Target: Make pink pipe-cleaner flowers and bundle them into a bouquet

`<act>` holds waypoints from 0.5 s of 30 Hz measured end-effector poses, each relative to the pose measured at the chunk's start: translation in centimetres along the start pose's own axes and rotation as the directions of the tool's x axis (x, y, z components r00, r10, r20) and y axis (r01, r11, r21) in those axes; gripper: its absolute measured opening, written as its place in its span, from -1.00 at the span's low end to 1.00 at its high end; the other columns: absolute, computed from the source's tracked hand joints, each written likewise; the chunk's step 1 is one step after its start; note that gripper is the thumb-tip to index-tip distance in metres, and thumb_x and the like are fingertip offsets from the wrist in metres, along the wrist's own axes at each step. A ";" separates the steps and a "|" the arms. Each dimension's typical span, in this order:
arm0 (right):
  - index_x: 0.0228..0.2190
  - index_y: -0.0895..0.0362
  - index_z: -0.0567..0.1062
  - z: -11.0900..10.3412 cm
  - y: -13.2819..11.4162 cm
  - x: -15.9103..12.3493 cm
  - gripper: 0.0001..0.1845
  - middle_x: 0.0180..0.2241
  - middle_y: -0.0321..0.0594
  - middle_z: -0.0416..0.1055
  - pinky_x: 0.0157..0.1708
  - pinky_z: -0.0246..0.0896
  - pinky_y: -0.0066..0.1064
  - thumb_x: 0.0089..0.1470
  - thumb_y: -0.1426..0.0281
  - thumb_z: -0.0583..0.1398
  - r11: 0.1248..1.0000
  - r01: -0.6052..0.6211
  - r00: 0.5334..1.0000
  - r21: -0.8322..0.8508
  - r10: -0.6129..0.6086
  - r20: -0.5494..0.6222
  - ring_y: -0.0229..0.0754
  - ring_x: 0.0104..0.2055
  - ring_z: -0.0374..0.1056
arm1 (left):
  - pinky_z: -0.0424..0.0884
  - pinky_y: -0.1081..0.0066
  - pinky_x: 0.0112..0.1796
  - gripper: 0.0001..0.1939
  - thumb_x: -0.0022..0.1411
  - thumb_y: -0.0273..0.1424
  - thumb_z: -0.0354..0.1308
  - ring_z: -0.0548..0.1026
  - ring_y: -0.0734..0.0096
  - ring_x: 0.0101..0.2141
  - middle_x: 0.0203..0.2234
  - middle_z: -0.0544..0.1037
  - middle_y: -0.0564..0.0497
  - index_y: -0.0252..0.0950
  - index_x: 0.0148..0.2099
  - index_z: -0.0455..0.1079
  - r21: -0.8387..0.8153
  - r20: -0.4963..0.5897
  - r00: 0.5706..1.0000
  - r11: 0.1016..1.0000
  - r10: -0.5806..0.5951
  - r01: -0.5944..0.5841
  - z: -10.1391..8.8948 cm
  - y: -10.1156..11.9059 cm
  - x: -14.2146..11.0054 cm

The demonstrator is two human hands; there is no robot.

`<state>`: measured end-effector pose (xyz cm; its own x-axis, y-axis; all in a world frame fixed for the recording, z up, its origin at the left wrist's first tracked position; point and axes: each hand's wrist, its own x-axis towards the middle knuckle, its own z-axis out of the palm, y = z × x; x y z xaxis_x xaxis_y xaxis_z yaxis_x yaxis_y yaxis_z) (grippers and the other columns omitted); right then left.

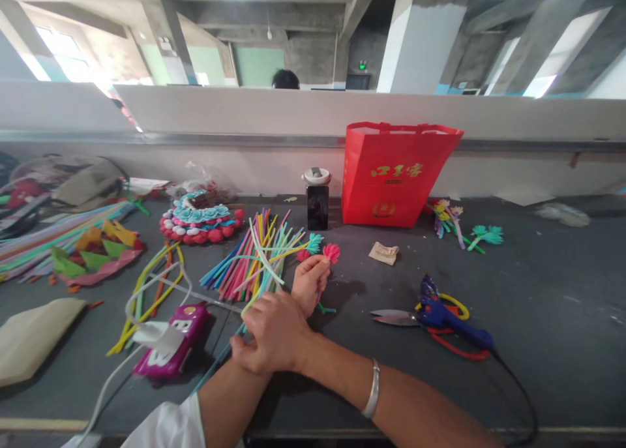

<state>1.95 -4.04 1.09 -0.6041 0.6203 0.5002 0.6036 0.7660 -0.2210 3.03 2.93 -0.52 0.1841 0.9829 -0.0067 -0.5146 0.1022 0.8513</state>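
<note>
My left hand [311, 282] pinches a pink pipe-cleaner flower [331, 253] between thumb and fingers, above the table's middle. A green stem end [325, 309] shows below that hand. Right behind it are a teal flower [314, 242] and another pink bloom [302, 255]; whether they are also held I cannot tell. My right hand [276, 330] crosses over my left wrist, its fingers curled by the near end of a pile of coloured pipe cleaners [259, 255]. Its grip is hidden. A blue strand [215, 368] runs beneath this hand.
Hot-bladed-looking scissors and a blue corded tool [454, 324] lie at right. A purple power strip [176, 340] with a white cable sits at left. Behind stand a red bag [396, 174] and a bottle with a phone [317, 207]. Finished flowers [486, 236] lie right.
</note>
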 end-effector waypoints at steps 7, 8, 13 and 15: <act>-0.49 0.13 0.45 -0.2 -0.1 -0.4 -0.68 -0.46 -0.22 0.47 -0.34 0.11 -0.28 0.06 0.13 0.13 0.990 0.143 0.988 -0.010 -0.143 -0.055 -0.11 -0.32 0.35 | -0.15 0.60 -0.68 -0.67 -0.07 -0.26 0.40 0.00 0.75 -0.72 -0.72 0.18 0.24 -0.33 -0.42 0.34 -0.013 0.002 1.000 1.000 -0.004 0.004 0.0 0.1 0.0; -0.48 0.13 0.46 -0.3 -0.1 -0.3 -0.65 -0.46 -0.21 0.47 -0.34 0.12 -0.28 0.08 0.12 0.12 0.988 0.151 0.988 -0.016 -0.151 -0.029 -0.11 -0.32 0.36 | -0.15 0.60 -0.68 -0.67 -0.07 -0.26 0.40 -0.01 0.75 -0.72 -0.73 0.16 0.25 -0.33 -0.42 0.34 -0.011 0.006 1.000 1.000 -0.005 0.005 0.0 0.1 -0.1; -0.50 0.16 0.49 -0.5 -0.2 0.1 -0.67 -0.50 -0.20 0.49 -0.37 0.14 -0.30 0.01 0.14 0.16 0.994 0.108 0.994 -0.026 -0.108 0.025 -0.12 -0.39 0.36 | -0.15 0.58 -0.69 -0.65 -0.06 -0.22 0.39 -0.01 0.75 -0.73 -0.72 0.19 0.24 -0.34 -0.39 0.37 0.017 0.031 0.999 1.000 -0.014 0.013 0.3 -0.1 -0.2; -0.50 0.16 0.49 -0.2 -0.1 0.1 -0.68 -0.50 -0.19 0.49 -0.36 0.14 -0.31 -0.02 0.14 0.18 0.996 0.088 0.996 -0.019 -0.088 -0.005 -0.11 -0.39 0.35 | -0.15 0.58 -0.69 -0.63 -0.08 -0.20 0.40 0.01 0.76 -0.73 -0.71 0.23 0.22 -0.34 -0.39 0.37 0.037 0.027 1.000 0.999 -0.004 0.003 0.3 -0.2 -0.2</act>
<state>1.96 -4.13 1.36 -0.6525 0.5495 0.5218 0.5579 0.8144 -0.1598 3.36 2.65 -0.49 0.2090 0.9779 0.0042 -0.4826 0.0994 0.8702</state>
